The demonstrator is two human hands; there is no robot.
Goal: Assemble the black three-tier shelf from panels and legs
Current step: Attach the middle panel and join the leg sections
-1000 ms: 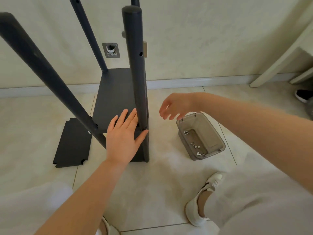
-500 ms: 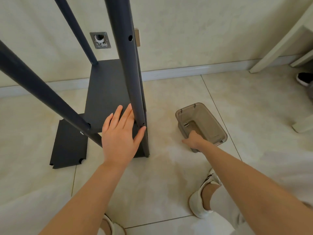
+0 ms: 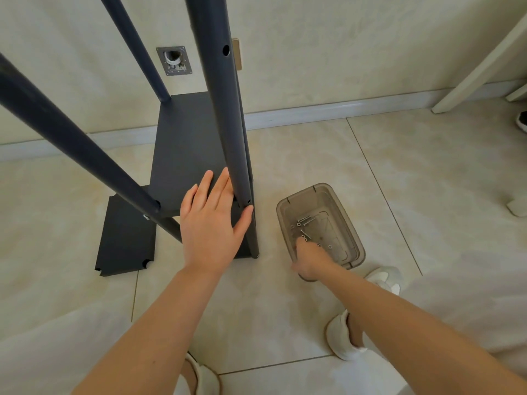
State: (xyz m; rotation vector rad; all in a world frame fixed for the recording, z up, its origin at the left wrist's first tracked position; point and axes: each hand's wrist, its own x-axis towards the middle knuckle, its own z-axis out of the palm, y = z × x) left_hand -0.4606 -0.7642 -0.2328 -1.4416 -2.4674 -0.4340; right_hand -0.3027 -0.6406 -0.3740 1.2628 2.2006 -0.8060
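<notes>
shelf (image 3: 71, 143) upright on floor by wall | left hand (image 3: 209, 229) flat, open, pressing panel (image 3: 185, 155) at leg (image 3: 225, 124) | right hand (image 3: 309, 259) now down in bin (image 3: 350, 223) among screws (image 3: 303, 222), grip unclear | fastening likely next

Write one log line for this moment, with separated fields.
left hand: flat on shelf panel beside front leg | right hand: inside hardware box | spare panel: on floor

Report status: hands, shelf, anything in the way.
Left hand flat on shelf panel by front leg. Right hand in screw bin, grip unclear. Spare panel on floor.
</notes>
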